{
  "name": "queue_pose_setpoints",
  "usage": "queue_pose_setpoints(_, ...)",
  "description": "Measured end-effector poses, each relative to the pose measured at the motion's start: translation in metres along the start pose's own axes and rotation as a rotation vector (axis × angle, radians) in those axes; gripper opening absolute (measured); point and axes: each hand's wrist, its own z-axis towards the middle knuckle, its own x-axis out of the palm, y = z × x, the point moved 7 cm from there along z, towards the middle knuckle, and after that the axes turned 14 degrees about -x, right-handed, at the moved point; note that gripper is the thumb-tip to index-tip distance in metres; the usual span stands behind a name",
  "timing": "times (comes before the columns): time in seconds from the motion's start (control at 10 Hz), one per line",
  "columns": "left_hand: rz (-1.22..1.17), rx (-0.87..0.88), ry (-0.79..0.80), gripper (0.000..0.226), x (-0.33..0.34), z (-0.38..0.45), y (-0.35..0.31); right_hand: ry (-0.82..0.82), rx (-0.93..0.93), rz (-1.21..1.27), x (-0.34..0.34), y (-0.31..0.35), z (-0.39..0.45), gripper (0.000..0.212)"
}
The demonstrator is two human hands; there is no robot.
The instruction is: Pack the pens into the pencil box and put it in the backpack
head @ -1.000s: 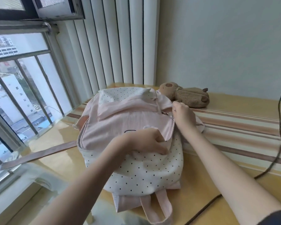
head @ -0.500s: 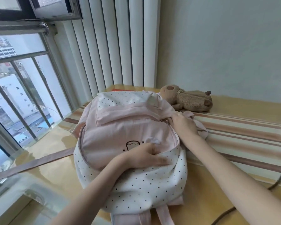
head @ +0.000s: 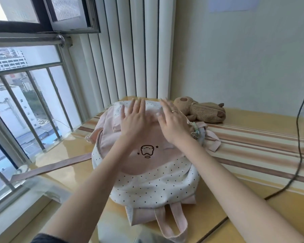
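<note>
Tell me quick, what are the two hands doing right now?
Left hand: open, fingers straight, flat on the backpack, holding nothing.
Right hand: open, fingers straight, over the backpack's top, holding nothing.

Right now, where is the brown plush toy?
In the head view, the brown plush toy lies on the yellow table by the back wall, just right of the pink dotted backpack and the right hand.
</note>
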Motion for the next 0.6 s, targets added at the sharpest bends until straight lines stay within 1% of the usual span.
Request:
queue_pose_setpoints(0.1, 0.031, -0.033, 0.199, 0.060, 0.027, 0.004, 0.014, 0.203, 0.104, 0.129, 0.042, -0.013, 0.001, 0.057)
queue_pose_setpoints(0.2, 0.032, -0.014, 0.199, 0.061, 0.030, 0.001, 0.016, 0.224, 0.183, 0.289, 0.053, -0.021, -0.010, 0.056)
queue_pose_setpoints(0.3, -0.011, -0.036, 0.153, 0.061, 0.027, -0.002, 0.017, 0.256, 0.278, 0.275, 0.046, -0.023, -0.024, 0.056)
queue_pose_setpoints(0.4, -0.072, -0.063, 0.071, 0.068, 0.024, -0.017, 0.020, 0.366, 0.247, 0.182, 0.050, -0.023, -0.038, 0.057)
queue_pose_setpoints(0.5, -0.180, -0.052, 0.122, 0.058, 0.015, -0.032, 0.024, 0.269, 0.326, 0.337, 0.036, -0.029, -0.048, 0.052)
queue_pose_setpoints(0.6, -0.538, -0.073, 0.044, 0.041, -0.030, -0.034, 0.028, -0.088, 0.319, 0.417, -0.015, -0.036, -0.041, 0.035)
